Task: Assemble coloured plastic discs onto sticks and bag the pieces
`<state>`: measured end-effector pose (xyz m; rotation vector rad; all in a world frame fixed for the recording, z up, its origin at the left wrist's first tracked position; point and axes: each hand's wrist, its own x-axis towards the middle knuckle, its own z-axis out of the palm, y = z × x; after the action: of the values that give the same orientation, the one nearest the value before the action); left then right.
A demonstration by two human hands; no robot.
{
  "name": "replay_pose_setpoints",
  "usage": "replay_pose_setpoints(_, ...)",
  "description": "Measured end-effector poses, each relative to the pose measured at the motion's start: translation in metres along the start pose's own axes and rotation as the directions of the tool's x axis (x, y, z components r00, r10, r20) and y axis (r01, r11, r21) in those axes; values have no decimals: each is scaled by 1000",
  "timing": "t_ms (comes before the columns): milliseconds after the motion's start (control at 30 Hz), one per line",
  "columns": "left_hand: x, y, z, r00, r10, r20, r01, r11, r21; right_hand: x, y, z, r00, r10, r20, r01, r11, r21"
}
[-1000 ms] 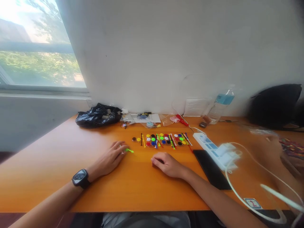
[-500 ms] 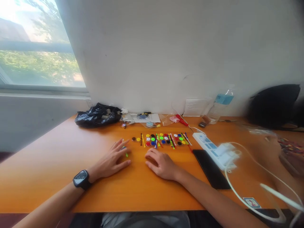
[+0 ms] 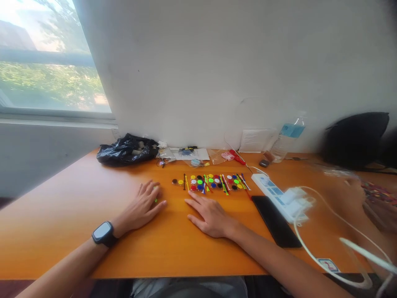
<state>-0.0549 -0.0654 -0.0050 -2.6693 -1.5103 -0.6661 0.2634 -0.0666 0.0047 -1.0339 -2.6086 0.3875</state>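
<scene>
My left hand (image 3: 141, 207), with a black watch (image 3: 103, 233) on its wrist, lies palm down on the table with its fingers apart. A small bright green piece (image 3: 156, 200) peeks out beside its fingers; the rest of it is hidden. My right hand (image 3: 211, 216) rests on the table with fingers stretched toward the left. Its fingertips are just in front of several small round discs (image 3: 200, 182) in black, yellow, white, red, blue and green. Between groups of discs lie thin coloured tee-shaped sticks (image 3: 223, 185).
A black plastic bag (image 3: 128, 150), small packets (image 3: 167, 155) and a red-handled tool (image 3: 237, 157) lie along the wall. On the right are a power strip (image 3: 273, 192) with cables, a black phone (image 3: 274, 221), a bottle (image 3: 283, 142) and another person's blurred hand (image 3: 349, 198).
My left hand has slid left, covering more of the small green and blue pieces. My right hand's fingers have straightened and shifted slightly left.
</scene>
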Motion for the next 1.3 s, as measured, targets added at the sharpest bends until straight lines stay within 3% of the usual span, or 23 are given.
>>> replay_pose_setpoints(233,7,23,-7,984,52,-172,-28,990,136,2,-1,-2,1000,-2,13,2,1000,-10)
replay_pose_setpoints(433,48,40,-16,990,100,-101,-87,988,127,2,1,1,1000,29,-5,-29,1000,-4)
replay_pose_setpoints(667,93,40,8,990,143,-16,-135,961,242,4,3,4,999,19,-38,-18,1000,6)
replay_pose_setpoints(867,93,45,6,976,199,94,-220,900,377,3,2,2,999,-14,-51,15,1000,23)
replay_pose_setpoints(1000,91,49,0,975,208,75,-221,884,412,0,1,-1,996,-29,-90,36,997,72)
replay_pose_setpoints(1300,80,79,-6,977,205,60,-213,924,317,-9,9,-9,987,27,-156,-13,996,88)
